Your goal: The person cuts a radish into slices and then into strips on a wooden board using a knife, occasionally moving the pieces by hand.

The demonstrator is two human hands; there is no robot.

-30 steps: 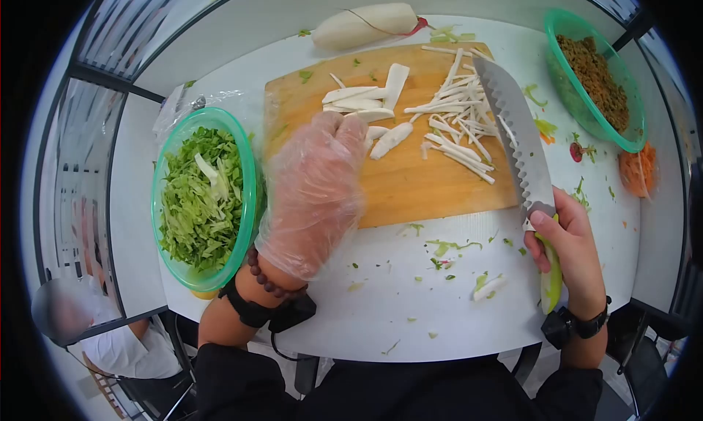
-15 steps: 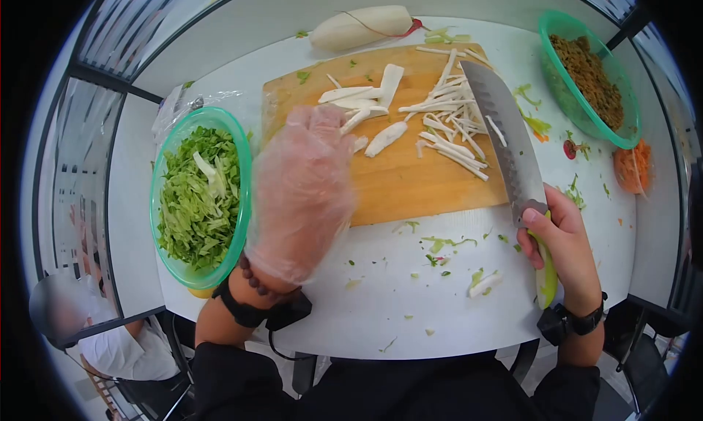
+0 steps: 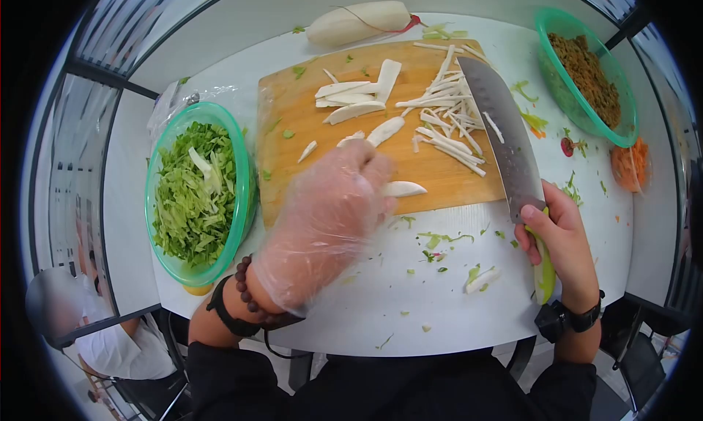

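Note:
My left hand (image 3: 329,205), in a clear plastic glove, is over the lower left of the wooden cutting board (image 3: 447,187). Its fingers are curled, with a white radish slice (image 3: 407,189) sticking out on the right; their exact grip is partly hidden. In my bare right hand (image 3: 560,238) is the green handle of a kitchen knife (image 3: 505,128). Its wide blade lies along the board's right edge, with a thin strip stuck to it. Flat radish slices (image 3: 355,112) lie above my left hand, and a pile of cut radish strips (image 3: 450,121) is beside the blade.
A whole white radish (image 3: 359,24) lies behind the board. At left stands a green bowl (image 3: 245,154) of shredded greens; at right, a green bowl (image 3: 549,77) of brown crumbly food and a bag of shredded carrot (image 3: 631,165). Vegetable scraps dot the table. Another person (image 3: 121,344) sits at lower left.
My left hand has moved right and toward me from the flat slices, and a radish slice now shows at its fingers. My right hand and the knife have hardly moved.

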